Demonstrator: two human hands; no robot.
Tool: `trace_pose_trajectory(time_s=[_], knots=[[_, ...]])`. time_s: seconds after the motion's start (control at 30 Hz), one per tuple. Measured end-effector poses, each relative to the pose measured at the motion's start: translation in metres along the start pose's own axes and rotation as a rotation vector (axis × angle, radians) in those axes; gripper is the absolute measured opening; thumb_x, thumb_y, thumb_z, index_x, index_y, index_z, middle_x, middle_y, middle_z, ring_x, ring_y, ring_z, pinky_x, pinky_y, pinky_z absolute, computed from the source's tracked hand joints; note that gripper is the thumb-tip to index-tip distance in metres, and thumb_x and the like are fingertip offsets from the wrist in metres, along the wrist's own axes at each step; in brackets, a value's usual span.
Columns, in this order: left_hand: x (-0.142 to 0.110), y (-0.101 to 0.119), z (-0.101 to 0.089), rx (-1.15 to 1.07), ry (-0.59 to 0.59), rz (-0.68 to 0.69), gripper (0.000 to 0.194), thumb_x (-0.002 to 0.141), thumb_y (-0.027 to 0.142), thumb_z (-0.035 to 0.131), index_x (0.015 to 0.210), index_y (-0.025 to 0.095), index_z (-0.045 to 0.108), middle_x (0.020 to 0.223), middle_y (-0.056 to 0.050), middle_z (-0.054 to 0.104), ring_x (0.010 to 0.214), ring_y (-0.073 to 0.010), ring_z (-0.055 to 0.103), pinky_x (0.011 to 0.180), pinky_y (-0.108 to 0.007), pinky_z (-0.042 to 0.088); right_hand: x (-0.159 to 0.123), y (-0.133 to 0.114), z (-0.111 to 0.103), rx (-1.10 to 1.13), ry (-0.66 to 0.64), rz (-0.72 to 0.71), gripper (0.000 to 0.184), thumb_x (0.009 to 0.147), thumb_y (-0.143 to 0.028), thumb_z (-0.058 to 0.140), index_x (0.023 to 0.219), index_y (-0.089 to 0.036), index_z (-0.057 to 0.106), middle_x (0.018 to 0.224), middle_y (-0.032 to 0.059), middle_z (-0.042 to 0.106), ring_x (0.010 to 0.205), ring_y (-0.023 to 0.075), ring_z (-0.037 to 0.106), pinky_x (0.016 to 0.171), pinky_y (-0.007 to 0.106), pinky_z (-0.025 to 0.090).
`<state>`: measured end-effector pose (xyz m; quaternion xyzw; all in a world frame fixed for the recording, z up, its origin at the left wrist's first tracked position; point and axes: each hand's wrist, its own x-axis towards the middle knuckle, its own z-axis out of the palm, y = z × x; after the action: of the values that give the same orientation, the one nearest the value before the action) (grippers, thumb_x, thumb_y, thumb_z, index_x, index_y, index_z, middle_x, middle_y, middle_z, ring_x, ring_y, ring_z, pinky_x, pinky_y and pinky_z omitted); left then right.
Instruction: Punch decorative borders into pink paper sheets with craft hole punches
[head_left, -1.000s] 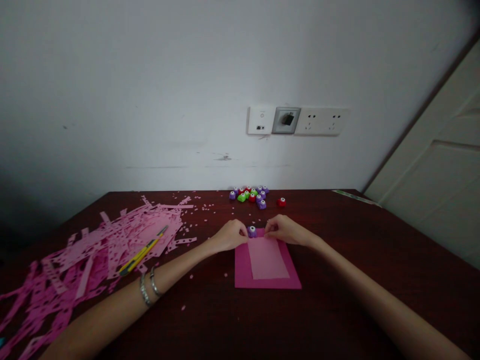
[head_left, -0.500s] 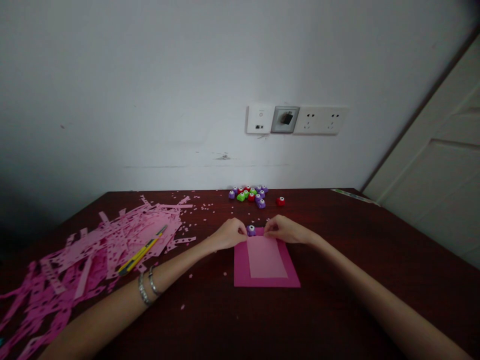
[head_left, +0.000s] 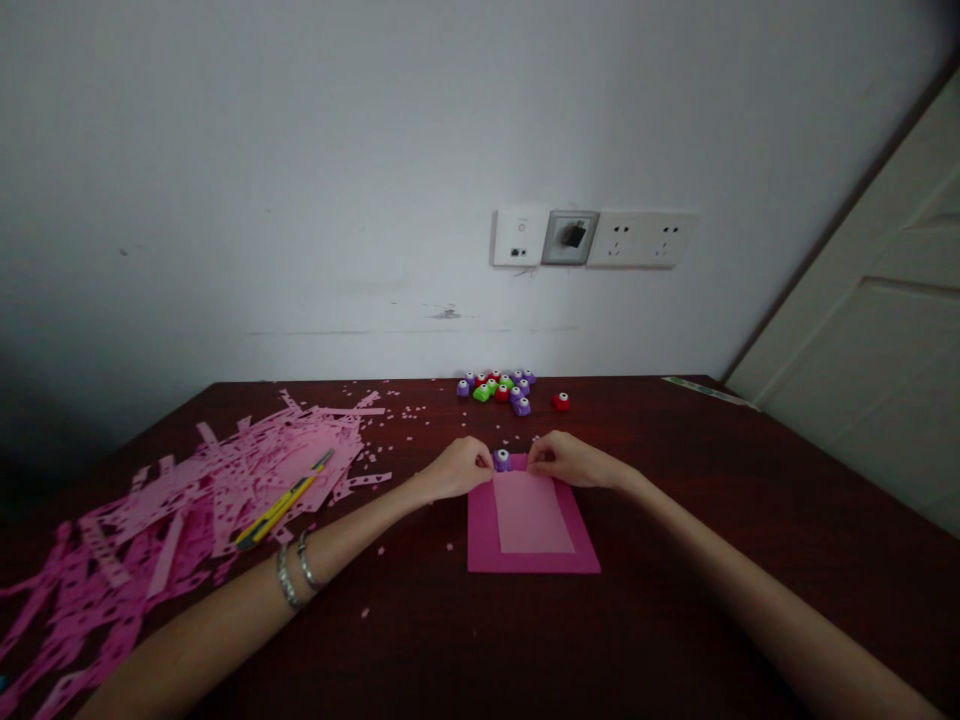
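Note:
A pale pink sheet of paper [head_left: 534,515] lies over a darker pink sheet [head_left: 484,545] on the table. My left hand [head_left: 459,468] is closed in a pinch at the pale sheet's far left corner. At the far right corner, my right hand [head_left: 574,460] pinches the same sheet with thumb and forefinger. Between the two hands, a small purple craft punch [head_left: 502,461] with a white button sits at the pale sheet's far edge. Whether the paper is inside the punch's slot, I cannot tell.
Several purple, green and red punches [head_left: 501,392] cluster by the wall, with one red punch [head_left: 561,402] apart. Punched pink paper strips [head_left: 172,520] pile up at left, a yellow utility knife [head_left: 285,500] on them. A ruler-like strip [head_left: 709,392] lies back right.

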<state>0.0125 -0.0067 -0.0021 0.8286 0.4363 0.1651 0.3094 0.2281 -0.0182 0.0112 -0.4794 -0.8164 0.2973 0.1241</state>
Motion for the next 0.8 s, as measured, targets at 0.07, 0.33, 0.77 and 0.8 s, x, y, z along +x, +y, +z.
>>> trace_pose_trajectory(time_s=[0.07, 0.33, 0.77, 0.8], knots=[[-0.0003, -0.0007, 0.0006, -0.012, -0.001, 0.001, 0.018, 0.068, 0.019, 0.052, 0.071, 0.013, 0.069, 0.070, -0.004, 0.068, 0.064, -0.0146, 0.060, 0.056, -0.022, 0.040, -0.0004, -0.0010, -0.0002, -0.012, 0.002, 0.000, 0.019, 0.074, -0.020, 0.051, 0.073, -0.010, 0.068, 0.063, 0.0025, 0.060, 0.053, 0.0097, 0.047, 0.048, 0.021, 0.033], [0.0006, -0.0043, 0.0012, -0.018, 0.007, 0.017, 0.018, 0.068, 0.020, 0.052, 0.069, 0.014, 0.069, 0.070, -0.004, 0.068, 0.065, -0.0149, 0.060, 0.058, -0.023, 0.041, -0.0005, -0.0002, 0.0006, 0.009, 0.018, -0.004, 0.019, 0.073, -0.020, 0.052, 0.073, -0.010, 0.068, 0.063, 0.0028, 0.060, 0.054, 0.0103, 0.048, 0.049, 0.021, 0.033], [0.0027, -0.0055, -0.0042, -0.006, 0.038, 0.006, 0.014, 0.068, 0.020, 0.054, 0.073, 0.014, 0.066, 0.070, -0.003, 0.065, 0.064, -0.0134, 0.058, 0.057, -0.022, 0.041, 0.0034, 0.0071, 0.0031, 0.014, 0.075, -0.019, 0.019, 0.074, -0.020, 0.052, 0.074, -0.012, 0.069, 0.071, 0.0057, 0.066, 0.062, 0.0140, 0.055, 0.056, 0.024, 0.040], [0.0035, -0.0074, -0.0047, -0.005, 0.039, 0.011, 0.013, 0.068, 0.019, 0.054, 0.073, 0.014, 0.066, 0.070, -0.003, 0.065, 0.064, -0.0131, 0.058, 0.057, -0.022, 0.041, 0.0037, 0.0077, 0.0034, 0.016, 0.076, -0.018, 0.019, 0.074, -0.019, 0.052, 0.074, -0.012, 0.069, 0.071, 0.0059, 0.066, 0.062, 0.0142, 0.055, 0.057, 0.024, 0.040]])
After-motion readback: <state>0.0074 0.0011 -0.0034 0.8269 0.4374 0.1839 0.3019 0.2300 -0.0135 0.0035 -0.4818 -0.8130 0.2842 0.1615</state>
